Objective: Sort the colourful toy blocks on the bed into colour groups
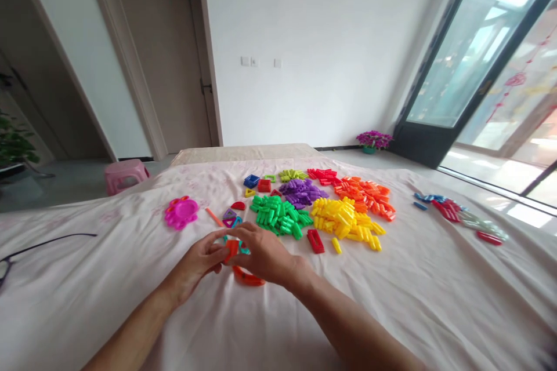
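Both hands meet over the near middle of the cloth-covered surface. Between them is an orange plastic piece [232,250]. My left hand [201,256] is closed, with thumb and fingers pinching its left side. My right hand [261,249] curves over from the right, its fingertips closed on the same piece. Just below my right hand lies a curved orange piece [248,277]. Teal pieces [243,248] show partly behind my fingers. Beyond the hands are purple triangular frames [229,217], a red half-round piece [238,206] and a thin orange stick [214,217].
Piles of green [278,214], yellow [342,217], purple [300,192] and orange pieces [368,194] lie to the right of centre. A pink flower-shaped toy [181,212] sits left. Glasses [47,243] rest at the left edge. More pieces [448,210] lie far right.
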A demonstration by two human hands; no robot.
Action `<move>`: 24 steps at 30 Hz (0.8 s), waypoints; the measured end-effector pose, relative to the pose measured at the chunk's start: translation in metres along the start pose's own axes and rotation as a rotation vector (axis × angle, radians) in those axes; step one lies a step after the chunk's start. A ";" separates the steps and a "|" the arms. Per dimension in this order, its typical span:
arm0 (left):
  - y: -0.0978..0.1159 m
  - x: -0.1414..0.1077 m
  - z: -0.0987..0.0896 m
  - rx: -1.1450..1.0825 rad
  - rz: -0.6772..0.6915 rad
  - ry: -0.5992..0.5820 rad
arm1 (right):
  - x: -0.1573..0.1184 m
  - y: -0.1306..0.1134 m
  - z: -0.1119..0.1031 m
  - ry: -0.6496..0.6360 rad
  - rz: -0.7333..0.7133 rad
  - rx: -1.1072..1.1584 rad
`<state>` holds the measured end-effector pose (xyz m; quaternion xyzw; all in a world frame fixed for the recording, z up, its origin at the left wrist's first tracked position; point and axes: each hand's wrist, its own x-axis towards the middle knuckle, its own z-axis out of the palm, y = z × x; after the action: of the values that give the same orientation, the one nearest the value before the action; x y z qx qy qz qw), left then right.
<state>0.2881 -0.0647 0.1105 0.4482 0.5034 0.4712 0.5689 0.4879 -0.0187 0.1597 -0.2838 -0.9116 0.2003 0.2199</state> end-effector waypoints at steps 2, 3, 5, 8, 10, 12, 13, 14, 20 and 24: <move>-0.001 -0.001 0.007 -0.020 -0.005 -0.024 | 0.000 0.001 0.003 -0.028 -0.055 0.027; -0.001 -0.001 0.009 -0.030 -0.013 -0.030 | 0.000 0.002 0.004 -0.037 -0.063 0.031; -0.002 0.000 0.010 -0.044 -0.036 -0.032 | 0.000 0.004 0.002 -0.026 -0.056 0.030; -0.004 0.005 0.003 0.011 0.000 0.041 | 0.001 0.016 -0.015 0.072 0.005 0.007; -0.009 0.011 -0.009 0.135 0.105 0.189 | 0.000 0.035 -0.034 0.178 0.086 -0.034; -0.017 0.017 -0.028 0.302 0.221 0.389 | -0.004 0.063 -0.056 0.286 0.205 -0.105; -0.022 0.021 -0.039 0.382 0.261 0.483 | -0.007 0.080 -0.067 0.339 0.270 -0.146; -0.027 0.024 -0.051 0.447 0.291 0.576 | -0.011 0.098 -0.077 0.380 0.347 -0.183; -0.042 0.034 -0.104 0.840 0.187 0.880 | -0.053 0.194 -0.127 0.474 0.697 -0.374; -0.045 0.039 -0.113 0.956 0.205 0.904 | -0.083 0.229 -0.152 0.486 0.812 -0.486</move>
<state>0.1816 -0.0292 0.0498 0.4549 0.8010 0.3892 -0.0072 0.7258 0.1414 0.1485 -0.6951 -0.6711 -0.0192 0.2573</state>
